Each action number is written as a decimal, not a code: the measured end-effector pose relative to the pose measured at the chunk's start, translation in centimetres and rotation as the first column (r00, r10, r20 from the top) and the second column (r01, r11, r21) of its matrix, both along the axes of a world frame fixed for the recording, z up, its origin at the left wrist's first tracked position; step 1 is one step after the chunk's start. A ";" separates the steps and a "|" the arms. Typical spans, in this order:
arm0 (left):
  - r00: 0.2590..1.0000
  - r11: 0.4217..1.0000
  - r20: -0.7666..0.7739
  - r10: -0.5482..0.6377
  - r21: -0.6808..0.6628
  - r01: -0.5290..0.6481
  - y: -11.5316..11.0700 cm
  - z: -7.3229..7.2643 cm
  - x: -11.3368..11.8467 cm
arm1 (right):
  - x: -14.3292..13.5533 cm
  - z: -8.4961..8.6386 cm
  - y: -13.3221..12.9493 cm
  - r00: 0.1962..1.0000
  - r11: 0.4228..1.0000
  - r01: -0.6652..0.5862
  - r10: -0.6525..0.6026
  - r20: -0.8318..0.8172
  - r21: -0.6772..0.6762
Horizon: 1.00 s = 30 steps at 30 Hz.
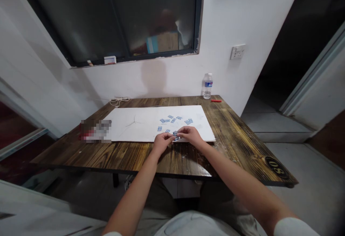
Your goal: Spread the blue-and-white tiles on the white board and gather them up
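Observation:
My left hand and my right hand meet at the near edge of a white board or sheet. Between their fingertips is a small blue-and-white striped piece, with both hands pinching at it. Its exact kind is too small to make out, and the fingers cover part of it. Several similar small striped rectangular pieces lie scattered on the white surface just beyond my hands. One such piece lies to the left, and a small cluster lies to the right.
The white sheet rests on a dark wooden table. At the back right stand a clear water bottle and a red pen-like stick. A white cable is coiled at the back left. A blurred patch covers something at the left.

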<state>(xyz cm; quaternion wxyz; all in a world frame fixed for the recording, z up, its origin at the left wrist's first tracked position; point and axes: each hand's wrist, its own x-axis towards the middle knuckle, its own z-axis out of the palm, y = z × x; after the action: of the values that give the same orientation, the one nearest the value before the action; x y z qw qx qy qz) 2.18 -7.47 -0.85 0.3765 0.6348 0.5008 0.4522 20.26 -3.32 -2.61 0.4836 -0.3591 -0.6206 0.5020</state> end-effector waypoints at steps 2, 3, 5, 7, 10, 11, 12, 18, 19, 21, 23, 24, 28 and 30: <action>1.000 1.000 -0.001 -0.009 0.006 0.009 0.0 -0.1 0.0 | -0.1 0.0 0.0 1.000 1.000 -0.007 0.006 -0.007 -0.021; 1.000 1.000 0.000 -0.011 0.006 0.011 0.0 -0.1 0.0 | -0.1 0.0 0.0 1.000 1.000 -0.007 0.006 -0.007 -0.028; 1.000 1.000 0.002 -0.014 0.005 0.014 0.0 0.0 0.0 | -0.1 0.1 -0.1 1.000 1.000 -0.004 0.005 0.010 -0.029; 1.000 1.000 0.008 -0.011 -0.001 0.011 -0.1 0.2 0.1 | -0.1 0.2 -0.2 0.999 1.000 -0.005 0.006 0.035 -0.015; 0.999 1.000 0.043 0.002 -0.015 -0.002 -0.2 0.4 0.3 | 0.0 0.3 -0.2 0.999 1.000 -0.009 0.009 0.043 0.007; 0.998 1.000 0.059 0.007 -0.020 -0.006 -0.3 0.4 0.3 | 0.0 0.4 -0.2 0.999 1.000 -0.007 0.007 0.035 0.010; 0.997 1.000 0.073 0.011 -0.023 -0.010 -0.2 0.3 0.4 | 0.0 0.3 -0.2 1.000 1.000 -0.004 0.004 0.027 0.012; 0.995 1.000 0.101 0.017 -0.024 -0.015 0.1 -0.2 0.2 | -0.2 0.3 -0.2 1.000 1.000 -0.008 0.008 0.006 0.019; 0.994 1.000 0.103 0.022 -0.023 -0.020 0.2 -0.3 0.2 | -0.2 0.4 -0.2 1.000 1.000 -0.018 0.018 0.003 0.024; 0.993 0.999 0.116 0.033 -0.021 -0.031 0.3 -0.4 0.2 | -0.2 0.6 -0.4 0.999 0.999 -0.043 0.044 -0.013 0.030; 0.991 0.999 0.132 0.038 -0.018 -0.036 0.3 -0.4 0.2 | -0.2 0.8 -0.6 0.997 0.997 -0.067 0.068 -0.035 0.029; 0.990 0.999 0.136 0.037 -0.016 -0.035 0.3 -0.3 0.2 | -0.1 1.0 -0.7 0.996 0.997 -0.075 0.076 -0.044 0.027; 0.991 0.999 0.126 0.050 -0.010 -0.049 0.3 -0.3 0.2 | 0.2 1.6 -0.8 0.997 0.997 -0.057 0.059 -0.051 0.043; 0.990 0.998 0.124 0.069 -0.010 -0.069 0.4 -0.3 0.2 | 0.6 1.8 -0.6 0.999 0.999 -0.012 0.015 -0.050 0.053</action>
<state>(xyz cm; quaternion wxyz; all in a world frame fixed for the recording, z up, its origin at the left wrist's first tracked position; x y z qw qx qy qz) 2.35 -7.11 -1.19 0.3927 0.5867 0.4993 0.5023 20.83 -3.90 -0.77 0.5050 -0.3292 -0.6236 0.4978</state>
